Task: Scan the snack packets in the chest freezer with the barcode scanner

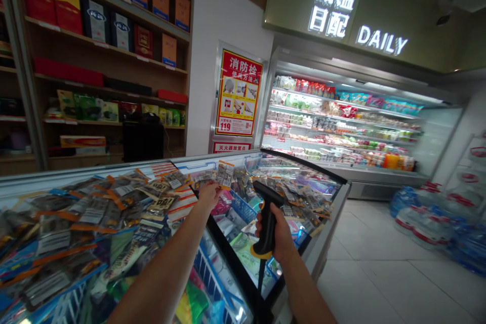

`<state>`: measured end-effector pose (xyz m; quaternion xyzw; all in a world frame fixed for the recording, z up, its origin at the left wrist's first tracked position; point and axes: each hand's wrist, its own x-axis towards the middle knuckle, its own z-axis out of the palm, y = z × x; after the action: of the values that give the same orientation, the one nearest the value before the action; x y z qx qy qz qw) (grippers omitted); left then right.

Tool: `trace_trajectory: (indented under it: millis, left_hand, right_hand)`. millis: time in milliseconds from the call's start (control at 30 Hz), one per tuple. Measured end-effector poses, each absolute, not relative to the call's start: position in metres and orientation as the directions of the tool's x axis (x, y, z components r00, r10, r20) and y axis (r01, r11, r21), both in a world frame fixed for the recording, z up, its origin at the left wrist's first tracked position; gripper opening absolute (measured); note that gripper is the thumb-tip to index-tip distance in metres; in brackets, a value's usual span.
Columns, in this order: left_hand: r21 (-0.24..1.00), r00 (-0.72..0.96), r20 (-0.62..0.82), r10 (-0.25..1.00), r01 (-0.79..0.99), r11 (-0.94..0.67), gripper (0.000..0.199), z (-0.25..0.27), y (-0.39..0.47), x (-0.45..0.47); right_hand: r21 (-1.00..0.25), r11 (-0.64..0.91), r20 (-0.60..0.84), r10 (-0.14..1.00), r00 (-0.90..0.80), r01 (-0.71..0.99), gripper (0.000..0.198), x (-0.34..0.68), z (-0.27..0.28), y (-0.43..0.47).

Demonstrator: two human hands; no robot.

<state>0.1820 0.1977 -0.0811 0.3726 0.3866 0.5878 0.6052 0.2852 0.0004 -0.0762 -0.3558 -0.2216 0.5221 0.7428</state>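
Apart above the freezer [335, 218], the left hand [209, 195] pinches an orange-edged packet [226, 173] toward the far side — the right hand [281, 235] wraps a black scanner [269, 228] (cord [261, 278] trailing near) — among strewn pouches [94, 212] left and right.

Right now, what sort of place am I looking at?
Most likely a grocery shop: a lit display case stocked with packaged goods stands beneath a DAILY sign, and the right hand holds what looks like a barcode scanner.
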Motion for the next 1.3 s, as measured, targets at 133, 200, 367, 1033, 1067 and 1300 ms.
trace_trajectory:
  millis: [133,200,367,1033,1067,1300]
  left_hand:
    - [0.713,0.104,-0.108,0.989,-0.685,0.150,0.023,-0.079,0.198,0.180]
    - [0.700,0.098,-0.112,0.989,-0.698,0.148,0.023,-0.078,0.197,0.180]
    - [0.659,0.087,-0.130,0.988,-0.737,0.152,0.026,-0.074,0.195,0.179]
    - [0.644,0.098,-0.102,0.990,-0.752,0.141,0.025,-0.067,0.186,0.180]
    - [0.649,0.092,-0.110,0.990,-0.747,0.142,0.025,-0.067,0.185,0.181]
    - [0.816,0.173,-0.096,0.980,-0.551,0.177,0.038,-0.079,0.168,0.204]
  right_hand:
    - [-0.744,0.162,-0.053,0.953,0.298,-0.648,0.032,0.286,-0.076,0.000]
    - [-0.742,0.149,-0.054,0.958,0.280,-0.653,0.032,0.286,-0.076,0.000]
    - [-0.755,0.109,-0.079,0.964,0.254,-0.646,0.032,0.287,-0.077,0.000]
    - [-0.724,0.167,-0.062,0.951,0.303,-0.669,0.033,0.293,-0.077,0.002]
    - [-0.709,0.208,-0.043,0.941,0.335,-0.674,0.033,0.295,-0.076,0.002]
    - [-0.615,0.441,0.012,0.834,0.551,-0.654,0.030,0.311,-0.074,0.003]
